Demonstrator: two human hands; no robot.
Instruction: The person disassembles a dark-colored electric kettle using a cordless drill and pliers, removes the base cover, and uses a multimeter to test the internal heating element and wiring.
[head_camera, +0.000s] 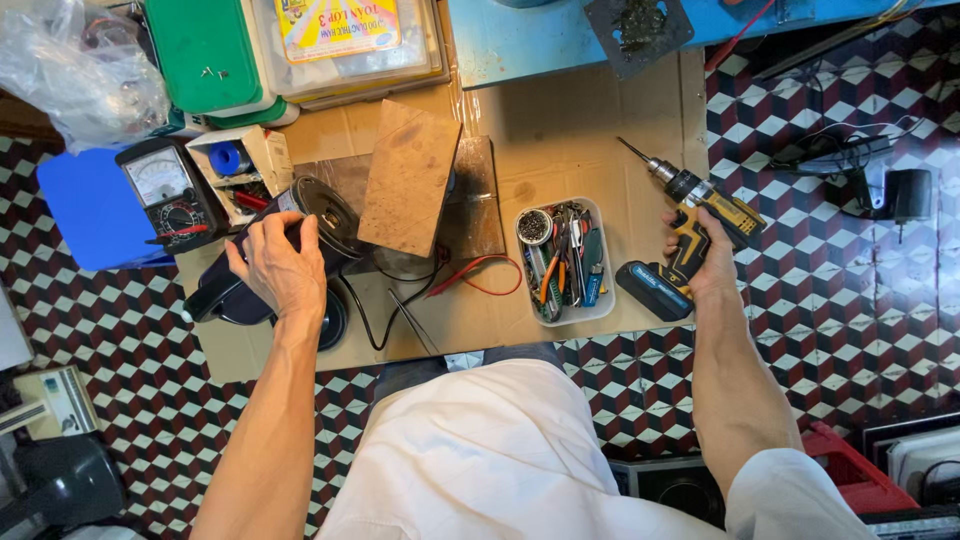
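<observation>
white cloth over the person's lap (500, 450) is filling the bottom of the view, with both bare forearms reaching out over it. left hand (278, 268) is curling over a black round device (318, 215), fingers clamped on its upper side, and the device is lying tilted on the left part of the cardboard-covered worktop (570, 130). right hand (700, 262) is wrapping tightly around the grip of a yellow and black cordless drill (690, 225) at the right edge of the worktop, its bit pointing up and to the left. between the two hands a white tray of small tools (566, 262) is sitting, with a brown board (410, 178) just beside the device. a dial meter (165, 195) is lying at the far left, near a blue box (85, 210). red and black wires (480, 272) are trailing across the cardboard.
</observation>
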